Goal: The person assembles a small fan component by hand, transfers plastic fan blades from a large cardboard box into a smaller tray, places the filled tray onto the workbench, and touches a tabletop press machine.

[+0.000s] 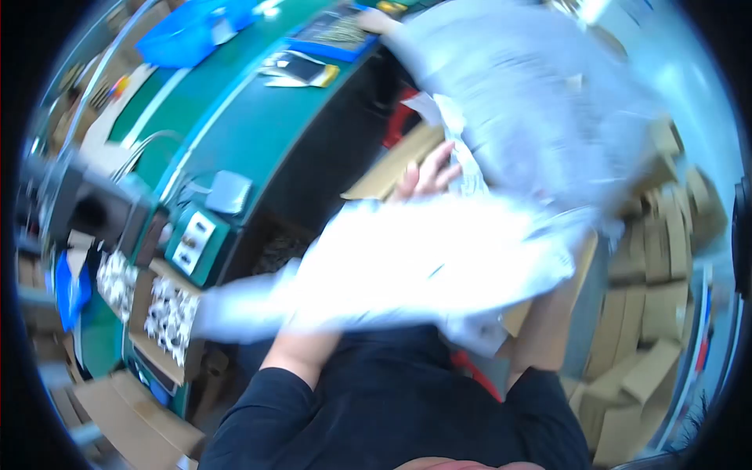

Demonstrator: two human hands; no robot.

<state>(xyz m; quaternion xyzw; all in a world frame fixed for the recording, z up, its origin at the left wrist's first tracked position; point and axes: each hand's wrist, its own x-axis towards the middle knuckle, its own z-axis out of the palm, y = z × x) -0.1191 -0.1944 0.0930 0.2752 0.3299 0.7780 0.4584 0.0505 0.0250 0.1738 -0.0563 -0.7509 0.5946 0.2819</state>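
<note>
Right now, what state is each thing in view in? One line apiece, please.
White sheet: spread out, motion-blurred
Left hand: apparently open, fingers apart beyond the sheet
Right hand: hidden behind the sheet
Blue tray: holding thin parts
Co-worker's hand: at the tray
Parts box: open, filled with white pieces
Cartons at right: piled up

Near, at the centre: one blurred white sheet and two forearms. Far, on the worktop: one blue tray and one blue bin. Left: one open box of white parts, too small to count.
</note>
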